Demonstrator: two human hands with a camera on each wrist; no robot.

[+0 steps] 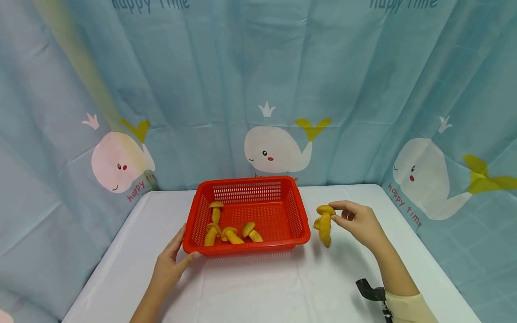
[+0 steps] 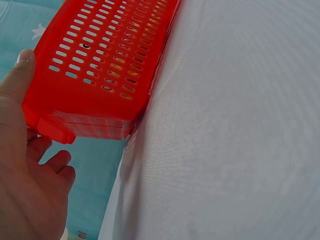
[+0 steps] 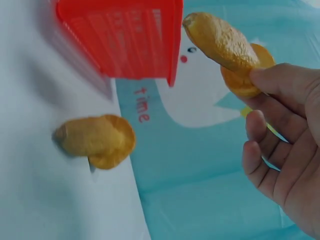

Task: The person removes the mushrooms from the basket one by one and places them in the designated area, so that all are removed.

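Observation:
A red plastic basket (image 1: 247,247) with slotted walls stands on the white table, several yellow-brown mushrooms (image 1: 216,215) lying in its left and front part. My left hand (image 1: 168,264) grips its front left corner; in the left wrist view the thumb lies against the rim and the fingers curl below it. To the right of the basket, my right hand (image 1: 357,222) pinches a mushroom (image 3: 220,42) by its cap between thumb and fingers, stem pointing down in the head view. Another mushroom (image 3: 95,140) lies on the table, mostly hidden behind the held one in the head view.
The white-covered table (image 1: 250,287) extends in front of the basket and to both sides. A light blue curtain (image 1: 218,89) printed with whales surrounds its back and sides. A black strap piece (image 1: 370,290) sits at the right wrist beside a pale sleeve (image 1: 408,307).

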